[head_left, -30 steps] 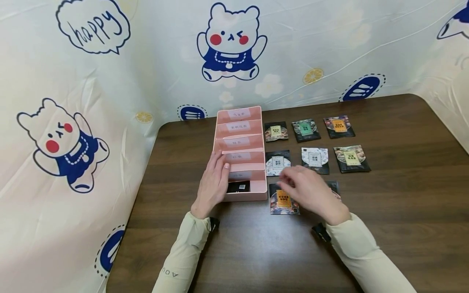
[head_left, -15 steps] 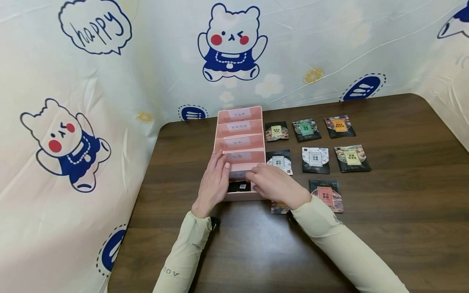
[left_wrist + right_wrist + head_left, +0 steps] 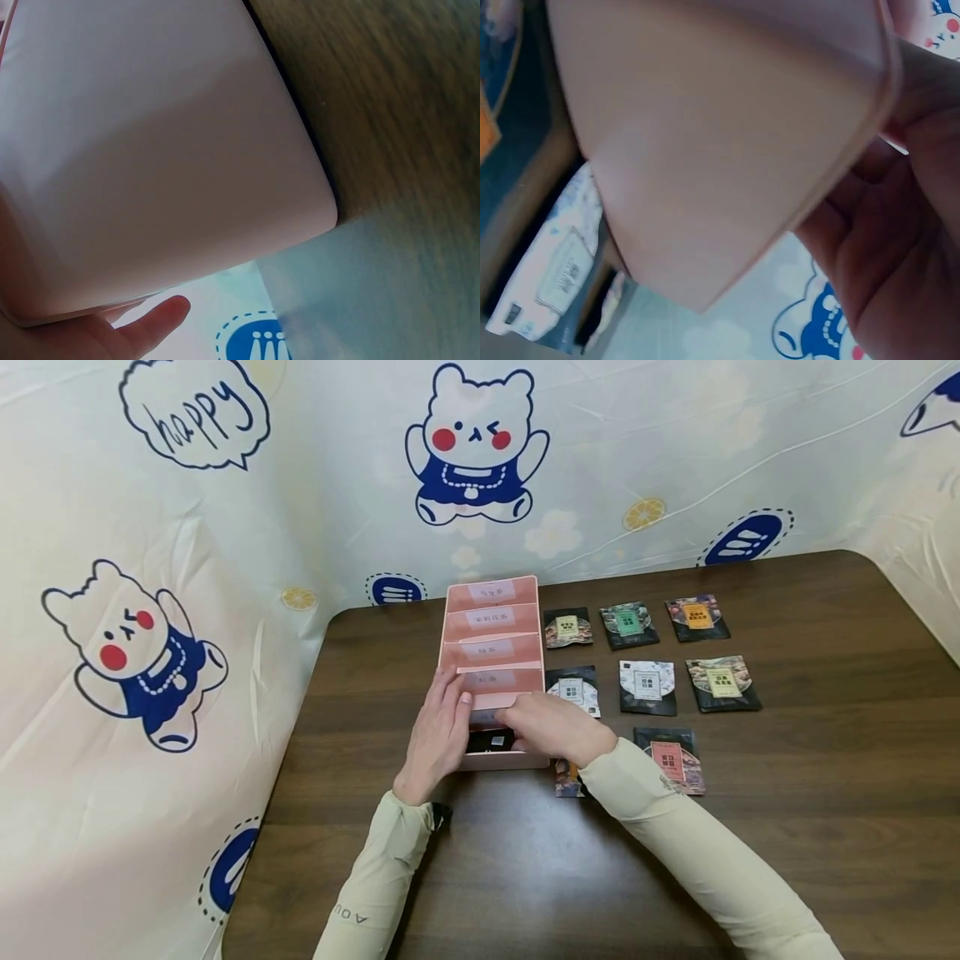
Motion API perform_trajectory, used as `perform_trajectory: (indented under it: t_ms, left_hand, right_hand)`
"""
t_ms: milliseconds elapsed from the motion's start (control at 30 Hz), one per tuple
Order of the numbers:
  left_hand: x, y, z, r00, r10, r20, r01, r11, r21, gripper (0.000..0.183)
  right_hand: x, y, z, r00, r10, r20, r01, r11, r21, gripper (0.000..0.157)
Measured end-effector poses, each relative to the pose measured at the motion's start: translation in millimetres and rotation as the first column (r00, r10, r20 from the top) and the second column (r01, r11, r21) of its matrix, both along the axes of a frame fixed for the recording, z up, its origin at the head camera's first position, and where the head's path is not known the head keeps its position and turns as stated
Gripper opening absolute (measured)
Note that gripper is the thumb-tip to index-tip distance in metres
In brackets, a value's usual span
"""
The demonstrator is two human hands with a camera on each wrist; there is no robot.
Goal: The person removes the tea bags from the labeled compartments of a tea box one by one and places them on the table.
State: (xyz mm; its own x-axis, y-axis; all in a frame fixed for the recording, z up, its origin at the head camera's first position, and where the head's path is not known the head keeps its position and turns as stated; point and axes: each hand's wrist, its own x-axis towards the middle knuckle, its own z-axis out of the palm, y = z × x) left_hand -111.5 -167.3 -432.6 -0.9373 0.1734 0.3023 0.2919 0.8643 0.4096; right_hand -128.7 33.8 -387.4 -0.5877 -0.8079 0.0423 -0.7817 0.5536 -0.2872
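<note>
A pink box [image 3: 501, 762] with several labelled compartments stands on the table. My left hand [image 3: 433, 739] rests at the box's left rim, its fingers fairly straight. In the left wrist view, part of that hand shows beside the pale outer wall [image 3: 180, 172]. My right hand [image 3: 555, 727] reaches over the right rim into the front compartment; its fingertips are hidden. A black sachet [image 3: 483, 742] lies in that compartment, beside the right fingers; whether they pinch it is not visible. Under the right wrist, an orange-labelled sachet [image 3: 567, 779] is partly covered.
Several sachets lie in rows right of the box, among them a red-labelled one [image 3: 667, 762], a white one [image 3: 647, 687], a yellow-labelled one [image 3: 722, 683] and a green-labelled one [image 3: 627, 624]. A printed curtain [image 3: 600, 435] borders the table.
My right hand has moved left from above the front sachets into the box's front compartment, uncovering the red-labelled sachet. My left hand stays at the rim.
</note>
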Motion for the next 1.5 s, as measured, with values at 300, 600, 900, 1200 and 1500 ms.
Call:
perform_trajectory:
  t_ms: [300, 600, 900, 1200, 1500]
  left_hand:
    - [0.1, 1, 0.8, 1.000, 0.003, 0.005, -0.003, 1.000, 0.003, 0.046]
    - [1.0, 1, 1.6, 1.000, 0.014, 0.017, -0.015, 1.000, 0.015, 0.047]
    - [0.7, 2, 1.3, 1.000, 0.012, 0.026, -0.012, 1.000, 0.017, 0.049]
    - [1.0, 2, 0.9, 1.000, 0.006, 0.007, -0.006, 1.000, 0.019, 0.047]
    - [0.6, 0, -0.6, 1.000, 0.001, -0.009, -0.001, 1.000, 0.029, 0.046]
  right_hand:
    - [-2.0, -5, -14.0, 0.998, 0.037, -0.049, -0.042, 0.993, -0.112, 0.007]
    - [-0.1, -18, -18.7, 0.997, 0.008, -0.080, -0.017, 0.993, -0.117, 0.004]
    - [3.0, -25, -20.5, 0.988, -0.073, -0.133, 0.060, 0.993, -0.100, 0.008]
    - [9.2, -20, -18.2, 0.976, -0.128, -0.178, 0.112, 0.989, -0.098, 0.012]
    - [13.0, -5, -13.6, 0.952, -0.226, -0.206, 0.209, 0.973, -0.101, 0.015]
